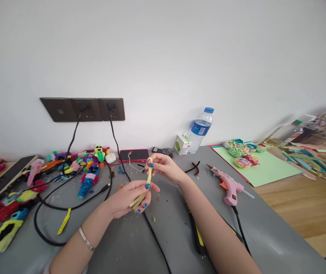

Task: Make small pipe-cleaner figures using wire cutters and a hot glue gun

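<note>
A pale yellow strip, bent into a small loop at its top, runs between my two hands above the grey table. Its lower part, with several ends side by side, passes through my left hand, whose fingers are closed around it. At the top, the fingertips of my right hand pinch the loop. I cannot tell whether the strip is paper or pipe cleaner. Under my right forearm lies a black and yellow-handled tool, partly hidden. A pink glue gun rests to the right of that arm.
Fuzzy colourful dolls crowd the left, among black cables. Along the wall are a phone, a small carton and a water bottle. Paper flowers sit on green paper, beside coloured strips.
</note>
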Action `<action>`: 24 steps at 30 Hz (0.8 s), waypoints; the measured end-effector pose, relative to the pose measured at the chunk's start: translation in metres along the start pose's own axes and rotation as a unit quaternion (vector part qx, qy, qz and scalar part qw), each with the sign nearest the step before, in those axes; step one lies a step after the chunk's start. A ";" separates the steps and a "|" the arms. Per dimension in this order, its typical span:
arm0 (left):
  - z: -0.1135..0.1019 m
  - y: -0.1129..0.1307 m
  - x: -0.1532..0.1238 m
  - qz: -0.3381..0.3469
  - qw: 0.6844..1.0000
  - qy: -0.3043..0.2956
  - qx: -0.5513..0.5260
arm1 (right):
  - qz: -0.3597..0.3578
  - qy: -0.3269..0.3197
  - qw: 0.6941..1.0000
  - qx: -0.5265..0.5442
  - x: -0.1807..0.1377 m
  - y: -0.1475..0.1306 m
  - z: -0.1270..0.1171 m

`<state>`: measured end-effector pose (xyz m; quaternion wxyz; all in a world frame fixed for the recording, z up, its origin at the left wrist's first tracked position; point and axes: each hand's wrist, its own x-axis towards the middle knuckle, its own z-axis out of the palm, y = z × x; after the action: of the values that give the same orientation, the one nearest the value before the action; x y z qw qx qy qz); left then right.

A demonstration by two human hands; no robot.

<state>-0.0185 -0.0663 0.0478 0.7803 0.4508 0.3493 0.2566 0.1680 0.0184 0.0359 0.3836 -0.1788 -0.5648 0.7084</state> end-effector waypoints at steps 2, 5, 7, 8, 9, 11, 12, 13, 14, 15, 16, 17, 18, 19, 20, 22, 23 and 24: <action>-0.001 -0.001 0.000 0.019 1.000 0.001 -0.001 | -0.004 0.007 1.000 0.022 0.000 0.000 -0.001; 0.000 -0.002 0.002 0.040 0.999 0.005 -0.005 | -0.010 0.023 0.999 0.045 0.001 0.000 -0.002; 0.002 -0.003 0.003 0.052 0.999 0.012 -0.006 | -0.009 0.030 0.998 0.046 0.001 0.001 -0.002; 0.003 -0.003 0.003 0.056 0.998 0.017 -0.004 | -0.007 0.032 0.999 0.043 0.002 0.001 -0.002; 0.005 -0.004 0.004 0.058 0.998 0.023 0.001 | -0.004 0.034 0.999 0.040 0.002 0.001 -0.002; 0.007 -0.004 0.005 0.059 0.998 0.034 0.016 | 0.001 0.036 0.999 0.037 0.002 0.002 -0.002; 0.007 -0.004 0.005 0.060 0.997 0.039 0.025 | 0.001 0.038 0.999 0.038 0.003 0.002 -0.002; 0.008 -0.005 0.006 0.062 0.997 0.044 0.034 | -0.001 0.043 0.998 0.039 0.003 0.002 -0.002; 0.008 -0.005 0.006 0.065 0.996 0.050 0.043 | -0.004 0.052 0.998 0.042 0.003 0.002 -0.002; 0.007 -0.005 0.007 0.068 0.995 0.056 0.053 | -0.008 0.065 0.997 0.046 0.003 0.001 -0.002; 0.006 -0.006 0.008 0.071 0.994 0.063 0.061 | -0.011 0.077 0.995 0.054 0.003 0.001 -0.002; 0.004 -0.007 0.008 0.076 0.992 0.070 0.069 | -0.010 0.086 0.994 0.064 0.004 0.000 -0.002; 0.003 -0.007 0.008 0.081 0.991 0.076 0.075 | -0.006 0.088 0.993 0.076 0.003 0.000 -0.002; 0.001 -0.007 0.008 0.086 0.990 0.081 0.080 | 0.001 0.085 0.992 0.089 0.003 -0.001 -0.002; 0.000 -0.007 0.008 0.092 0.989 0.085 0.085 | 0.006 0.078 0.992 0.101 0.003 -0.002 -0.002; -0.002 -0.007 0.008 0.101 0.987 0.087 0.092 | 0.007 0.069 0.991 0.118 0.002 -0.003 -0.002; -0.002 -0.007 0.008 0.104 0.986 0.087 0.094 | 0.003 0.070 0.990 0.123 0.002 -0.004 -0.002; -0.002 -0.007 0.007 0.107 0.986 0.087 0.097 | -0.001 0.073 0.989 0.127 0.002 -0.004 -0.002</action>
<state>-0.0151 -0.0627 0.0389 0.6674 0.5350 0.3891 0.3420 0.1698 0.0213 0.0395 0.4440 -0.1794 -0.4412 0.7590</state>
